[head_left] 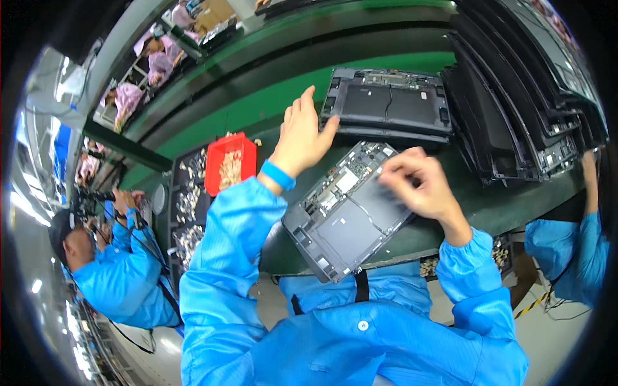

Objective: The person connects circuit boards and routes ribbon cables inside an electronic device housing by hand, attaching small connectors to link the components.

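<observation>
An opened dark laptop base or tablet point(341, 228) lies at a slant at the near edge of the green bench, its circuit board and flat black battery exposed. My right hand point(421, 183) is over its right edge, fingers curled together; anything between the fingertips is hidden. My left hand point(301, 132), with a blue band at the wrist, is raised with fingers spread and holds nothing. Its thumb reaches near the left edge of a small stack of similar opened devices point(386, 103) behind the first one. I cannot tell whether the thumb touches them.
At left stands a red tray point(250, 164) of small pale pieces, beside dark trays point(187, 212) of small parts. Tall leaning stacks of dark device panels point(492, 122) fill the right. One person point(116, 270) holds a camera at left; another person's blue sleeve point(589, 251) shows at right.
</observation>
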Tool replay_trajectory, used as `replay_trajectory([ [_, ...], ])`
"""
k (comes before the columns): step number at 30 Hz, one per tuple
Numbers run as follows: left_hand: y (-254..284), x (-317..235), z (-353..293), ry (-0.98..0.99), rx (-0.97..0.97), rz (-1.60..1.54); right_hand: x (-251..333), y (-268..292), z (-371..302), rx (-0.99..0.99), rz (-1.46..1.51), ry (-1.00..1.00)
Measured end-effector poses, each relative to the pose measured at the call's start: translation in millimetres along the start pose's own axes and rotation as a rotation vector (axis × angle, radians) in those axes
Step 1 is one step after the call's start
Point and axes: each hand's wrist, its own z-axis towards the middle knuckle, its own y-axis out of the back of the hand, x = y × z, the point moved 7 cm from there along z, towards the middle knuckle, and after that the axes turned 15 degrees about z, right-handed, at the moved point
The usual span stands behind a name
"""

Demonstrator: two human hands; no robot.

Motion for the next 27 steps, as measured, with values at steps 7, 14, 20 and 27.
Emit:
replay_trajectory([
  [7,10,-39,-116,-0.024,0.130,-0.149,-12,-1,-58,-0.193,0.114,-0.638],
  [14,27,-45,-147,0.056,0.217,-0.432,33,-1,-66,-0.240,-0.155,-0.424],
  [20,14,-48,-106,-0.154,0.328,-0.392,-10,4,-27,-0.133,0.150,-0.548],
  [27,-10,-64,-106,-0.165,0.357,-0.605,-31,18,-7,-0.101,0.225,-0.504],
])
